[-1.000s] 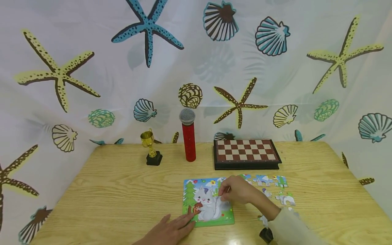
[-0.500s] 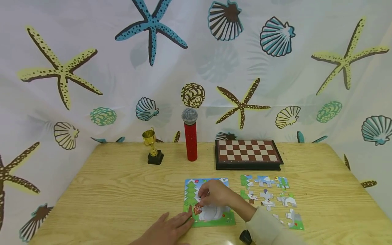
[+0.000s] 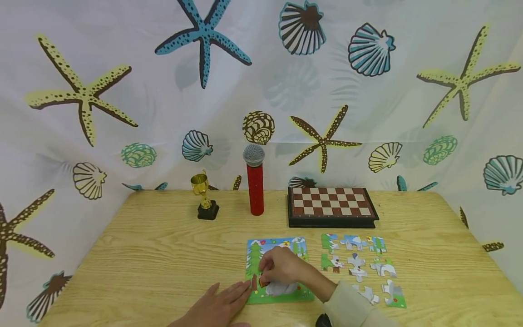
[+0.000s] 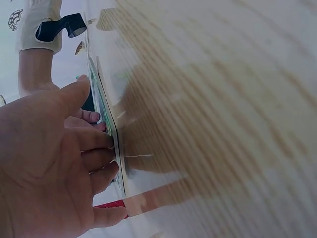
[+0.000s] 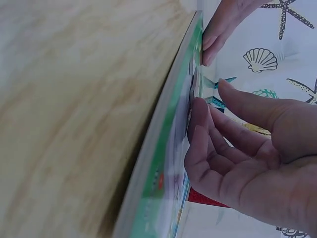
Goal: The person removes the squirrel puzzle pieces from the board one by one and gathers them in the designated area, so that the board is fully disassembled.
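A squirrel jigsaw board (image 3: 300, 295) lies flat on the table. My left hand (image 3: 218, 304) rests at its lower left, fingers extended; in the left wrist view, the fingertips (image 4: 110, 171) meet the board edge. Bent over the board's left half is my right hand (image 3: 282, 268), its fingers pinching low at the brown nut area. A thin jigsaw piece (image 5: 195, 85) stands slightly raised at these fingertips in the right wrist view; most of it is hidden by the fingers.
Loose jigsaw pieces (image 3: 384, 267) lie in rows right of the board. Behind stand a gold trophy cup (image 3: 200, 185), a red microphone (image 3: 255, 188) and a chessboard box (image 3: 332, 205). A patterned curtain (image 3: 229, 104) hangs at the back.
My right hand has moved left and down across the board, from the squirrel's tail to the nut. My left hand has shifted slightly left, still by the board's edge.
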Motion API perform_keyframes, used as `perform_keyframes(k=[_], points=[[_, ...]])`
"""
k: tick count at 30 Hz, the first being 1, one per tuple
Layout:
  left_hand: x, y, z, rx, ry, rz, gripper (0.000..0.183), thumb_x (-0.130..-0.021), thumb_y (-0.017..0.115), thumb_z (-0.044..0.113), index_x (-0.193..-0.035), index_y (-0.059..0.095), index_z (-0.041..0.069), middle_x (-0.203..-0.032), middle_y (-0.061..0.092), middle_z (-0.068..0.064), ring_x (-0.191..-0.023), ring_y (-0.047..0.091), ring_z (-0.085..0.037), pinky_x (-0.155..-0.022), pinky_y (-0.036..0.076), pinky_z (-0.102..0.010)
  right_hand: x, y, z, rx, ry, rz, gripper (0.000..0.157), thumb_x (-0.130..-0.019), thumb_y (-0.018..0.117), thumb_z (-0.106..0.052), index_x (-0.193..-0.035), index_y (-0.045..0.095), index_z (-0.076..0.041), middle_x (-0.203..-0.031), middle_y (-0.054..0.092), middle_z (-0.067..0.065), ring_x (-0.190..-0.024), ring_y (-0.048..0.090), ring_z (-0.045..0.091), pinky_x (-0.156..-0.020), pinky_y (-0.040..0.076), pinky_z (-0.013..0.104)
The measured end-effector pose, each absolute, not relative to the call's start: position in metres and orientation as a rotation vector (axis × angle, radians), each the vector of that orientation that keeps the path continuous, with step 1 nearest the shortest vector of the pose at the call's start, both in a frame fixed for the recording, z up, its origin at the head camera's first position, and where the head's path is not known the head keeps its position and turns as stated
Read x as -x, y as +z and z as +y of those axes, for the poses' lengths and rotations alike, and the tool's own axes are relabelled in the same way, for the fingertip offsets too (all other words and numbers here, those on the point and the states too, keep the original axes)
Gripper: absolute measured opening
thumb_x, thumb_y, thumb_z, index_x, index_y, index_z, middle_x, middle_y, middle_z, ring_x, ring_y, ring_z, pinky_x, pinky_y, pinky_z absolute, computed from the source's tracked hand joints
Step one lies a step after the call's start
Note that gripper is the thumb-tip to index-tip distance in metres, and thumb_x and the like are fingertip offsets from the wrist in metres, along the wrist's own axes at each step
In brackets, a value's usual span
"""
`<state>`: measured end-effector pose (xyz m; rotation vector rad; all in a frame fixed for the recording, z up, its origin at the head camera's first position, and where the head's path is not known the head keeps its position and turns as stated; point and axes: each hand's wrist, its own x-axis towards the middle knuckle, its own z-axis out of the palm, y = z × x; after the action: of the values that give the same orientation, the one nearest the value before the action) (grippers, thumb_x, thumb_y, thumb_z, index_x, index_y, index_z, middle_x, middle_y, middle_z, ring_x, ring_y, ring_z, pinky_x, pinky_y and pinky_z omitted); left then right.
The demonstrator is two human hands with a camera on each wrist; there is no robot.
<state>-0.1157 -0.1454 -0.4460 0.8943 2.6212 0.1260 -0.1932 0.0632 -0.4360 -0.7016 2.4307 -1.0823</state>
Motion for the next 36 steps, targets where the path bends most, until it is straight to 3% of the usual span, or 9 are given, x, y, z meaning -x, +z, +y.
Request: perform_keyframes(k=[11, 24, 36], points=[[0.115, -0.452, -0.149, -0.957, 0.086, 2.663, 0.072, -0.094, 0.036, 0.062, -0.147, 0.037, 0.014, -0.153, 0.036, 0.002, -0.14, 0.036, -0.016, -0.101, 0.036, -0.059, 0.193, -0.439, 0.062, 0.674, -1.086, 2.408, 0.01, -0.081, 0.07, 0.0, -0.091, 0.068, 0.0, -0.078, 0.068, 0.007, -0.069, 0.06, 0.011, -0.062, 0.047, 0.024], [0.117, -0.453, -0.149, -0.958, 0.087, 2.646, 0.075, -0.092, 0.034, 0.065, -0.147, 0.036, 0.014, -0.154, 0.034, 0.002, -0.14, 0.035, -0.016, -0.102, 0.035, -0.058, 0.196, -0.442, 0.062, 0.602, -1.176, 2.417, 0.006, -0.08, 0.072, -0.001, -0.082, 0.066, 0.0, -0.071, 0.063, 0.004, -0.063, 0.055, 0.008, -0.056, 0.044, 0.02], [0.117, -0.452, -0.148, -0.945, 0.084, 2.646, 0.075, -0.093, 0.034, 0.065, -0.147, 0.037, 0.013, -0.154, 0.035, 0.001, -0.14, 0.035, -0.017, -0.103, 0.034, -0.058, 0.204, -0.431, 0.112, 0.63, -1.327, 2.268, 0.008, -0.085, 0.067, -0.003, -0.089, 0.063, 0.003, -0.07, 0.062, 0.006, -0.062, 0.054, 0.011, -0.055, 0.04, 0.021]])
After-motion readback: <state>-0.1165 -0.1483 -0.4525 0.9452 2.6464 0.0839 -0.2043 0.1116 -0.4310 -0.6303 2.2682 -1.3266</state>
